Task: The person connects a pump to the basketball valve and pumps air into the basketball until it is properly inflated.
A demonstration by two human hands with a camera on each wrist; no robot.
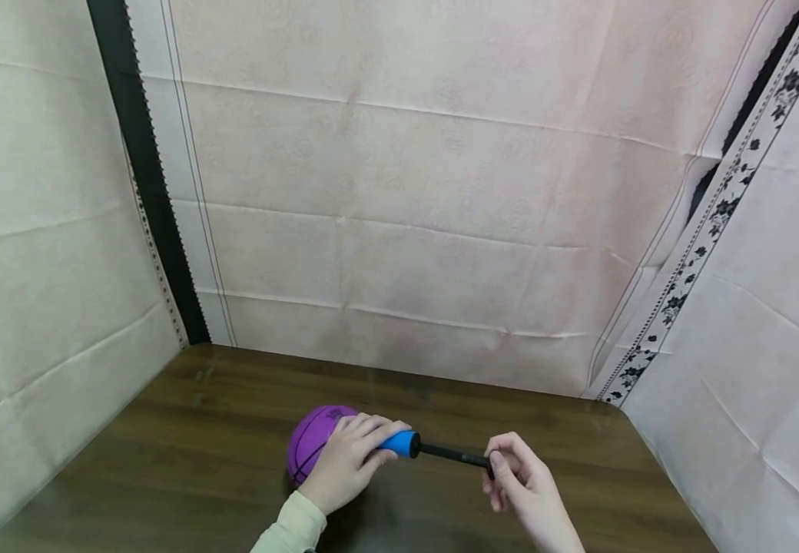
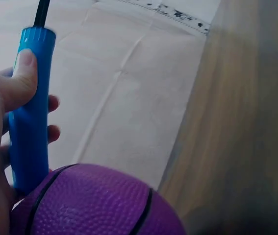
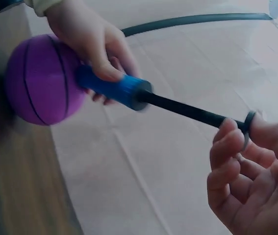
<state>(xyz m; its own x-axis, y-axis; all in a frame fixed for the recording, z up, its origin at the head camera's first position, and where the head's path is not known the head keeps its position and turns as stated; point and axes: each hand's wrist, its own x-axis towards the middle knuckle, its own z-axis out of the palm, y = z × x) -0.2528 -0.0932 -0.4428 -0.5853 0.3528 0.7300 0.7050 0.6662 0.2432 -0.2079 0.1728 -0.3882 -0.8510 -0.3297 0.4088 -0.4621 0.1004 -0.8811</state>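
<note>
A small purple ball [image 1: 311, 439] with black seam lines rests on the wooden table. Against its right side sits a hand pump [image 1: 399, 443] with a blue barrel and a black rod pulled well out. My left hand [image 1: 353, 461] grips the blue barrel, thumb along it in the left wrist view, close beside the ball [image 2: 99, 203]. The far end of the rod is pinched by my right hand [image 1: 520, 480], whose thumb presses the black end disc in the right wrist view. The barrel's tip, where it meets the ball, is hidden.
The brown wooden table [image 1: 185, 430] lies under everything. Pale creased cloth [image 1: 399, 192] hangs behind it, with further cloth panels at left and right. A dark strip [image 1: 157, 200] runs down the left corner, and a floral border [image 1: 704, 246] down the right.
</note>
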